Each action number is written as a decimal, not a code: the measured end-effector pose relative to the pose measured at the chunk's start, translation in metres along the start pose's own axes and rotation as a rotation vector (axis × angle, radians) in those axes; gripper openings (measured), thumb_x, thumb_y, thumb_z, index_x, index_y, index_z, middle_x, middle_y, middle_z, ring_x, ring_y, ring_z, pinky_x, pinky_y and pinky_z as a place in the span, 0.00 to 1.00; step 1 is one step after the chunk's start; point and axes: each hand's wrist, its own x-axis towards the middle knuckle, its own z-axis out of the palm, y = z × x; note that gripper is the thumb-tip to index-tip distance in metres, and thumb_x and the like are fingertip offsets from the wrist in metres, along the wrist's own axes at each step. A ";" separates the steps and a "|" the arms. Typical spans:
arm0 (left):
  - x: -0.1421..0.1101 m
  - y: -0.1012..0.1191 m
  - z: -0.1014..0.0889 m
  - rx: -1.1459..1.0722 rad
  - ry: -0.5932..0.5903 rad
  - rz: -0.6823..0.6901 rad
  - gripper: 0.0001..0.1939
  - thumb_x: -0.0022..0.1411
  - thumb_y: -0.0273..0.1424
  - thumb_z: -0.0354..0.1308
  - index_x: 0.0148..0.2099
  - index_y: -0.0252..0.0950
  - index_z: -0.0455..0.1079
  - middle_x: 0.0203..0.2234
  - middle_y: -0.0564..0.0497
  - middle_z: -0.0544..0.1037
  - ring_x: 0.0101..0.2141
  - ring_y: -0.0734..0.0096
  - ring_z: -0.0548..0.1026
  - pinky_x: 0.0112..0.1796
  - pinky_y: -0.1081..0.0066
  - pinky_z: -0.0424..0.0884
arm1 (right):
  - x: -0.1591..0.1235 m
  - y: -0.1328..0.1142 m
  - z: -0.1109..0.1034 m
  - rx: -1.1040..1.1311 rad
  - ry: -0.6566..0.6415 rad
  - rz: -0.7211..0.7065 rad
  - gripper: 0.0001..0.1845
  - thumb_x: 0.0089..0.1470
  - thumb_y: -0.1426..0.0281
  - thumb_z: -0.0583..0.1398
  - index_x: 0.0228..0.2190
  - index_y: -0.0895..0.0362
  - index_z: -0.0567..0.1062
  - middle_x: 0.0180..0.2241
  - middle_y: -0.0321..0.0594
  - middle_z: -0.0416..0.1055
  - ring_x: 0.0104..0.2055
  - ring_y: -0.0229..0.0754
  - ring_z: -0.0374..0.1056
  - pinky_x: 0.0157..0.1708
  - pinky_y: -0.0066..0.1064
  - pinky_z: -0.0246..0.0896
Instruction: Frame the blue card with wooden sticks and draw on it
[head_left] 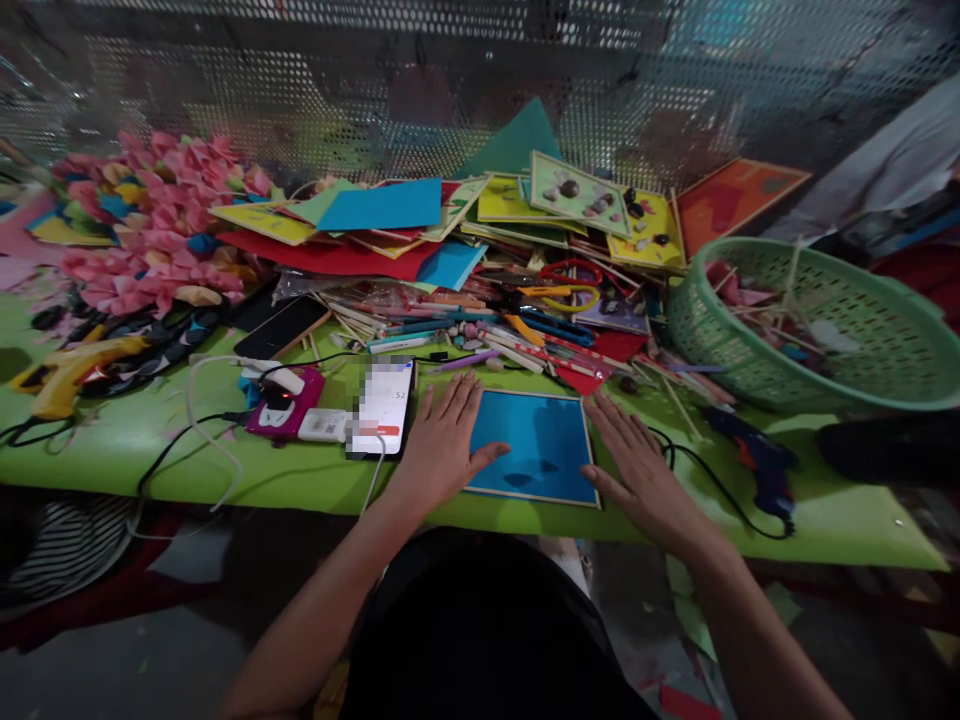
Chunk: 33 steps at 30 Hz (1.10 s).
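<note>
Grn tbl has phone, scissors nr blue panel.

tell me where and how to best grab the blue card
Grip the card by its left and right edges, probably, coming from both sides: it lies flat, pale strips line its border, and the left hand and right hand flank it.

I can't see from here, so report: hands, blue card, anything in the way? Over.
Left hand open, left edge of blue card. Right hand open, right edge. Card flat on green table. Phone beside left hand.
</note>
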 end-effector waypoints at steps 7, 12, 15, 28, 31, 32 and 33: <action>0.003 0.010 0.008 0.047 -0.033 0.013 0.49 0.68 0.63 0.42 0.77 0.34 0.48 0.74 0.38 0.51 0.73 0.46 0.49 0.69 0.41 0.51 | 0.017 -0.025 0.027 -0.109 0.049 -0.013 0.46 0.68 0.47 0.49 0.75 0.54 0.37 0.76 0.51 0.41 0.77 0.56 0.40 0.71 0.57 0.44; 0.002 0.013 0.010 0.061 -0.016 -0.001 0.48 0.68 0.61 0.45 0.76 0.33 0.50 0.74 0.39 0.52 0.73 0.46 0.49 0.69 0.42 0.50 | 0.024 -0.033 0.039 -0.189 0.051 0.023 0.48 0.66 0.44 0.51 0.74 0.59 0.47 0.75 0.56 0.45 0.76 0.60 0.41 0.70 0.58 0.44; 0.001 0.014 0.010 0.059 -0.029 -0.019 0.49 0.68 0.62 0.47 0.76 0.32 0.50 0.74 0.39 0.52 0.73 0.45 0.49 0.69 0.41 0.50 | 0.023 -0.031 0.042 -0.173 0.060 0.013 0.46 0.66 0.44 0.50 0.72 0.61 0.53 0.74 0.58 0.47 0.76 0.62 0.42 0.70 0.57 0.47; -0.014 0.011 -0.001 0.053 0.035 -0.009 0.45 0.69 0.60 0.46 0.77 0.38 0.47 0.75 0.38 0.51 0.73 0.45 0.49 0.68 0.39 0.51 | 0.038 -0.024 0.040 -0.149 0.057 -0.101 0.43 0.67 0.46 0.50 0.73 0.57 0.53 0.75 0.55 0.45 0.77 0.58 0.41 0.71 0.56 0.45; -0.014 0.009 0.006 0.043 0.031 -0.008 0.45 0.68 0.60 0.48 0.77 0.40 0.49 0.75 0.38 0.51 0.73 0.43 0.49 0.68 0.39 0.51 | 0.038 -0.029 0.042 -0.153 0.044 -0.084 0.44 0.66 0.45 0.51 0.73 0.54 0.52 0.75 0.52 0.46 0.77 0.59 0.41 0.70 0.57 0.45; -0.014 0.009 0.009 0.041 0.031 -0.009 0.45 0.68 0.61 0.48 0.76 0.40 0.50 0.75 0.37 0.50 0.73 0.42 0.48 0.68 0.39 0.51 | 0.038 -0.030 0.043 -0.156 0.039 -0.079 0.44 0.66 0.45 0.50 0.73 0.55 0.54 0.75 0.53 0.47 0.76 0.59 0.42 0.70 0.57 0.45; -0.014 0.009 0.012 0.040 0.032 -0.010 0.45 0.68 0.61 0.48 0.76 0.39 0.50 0.75 0.37 0.49 0.73 0.42 0.47 0.68 0.40 0.51 | 0.038 -0.031 0.044 -0.160 0.037 -0.074 0.43 0.66 0.45 0.50 0.72 0.55 0.55 0.75 0.53 0.48 0.76 0.60 0.43 0.70 0.57 0.45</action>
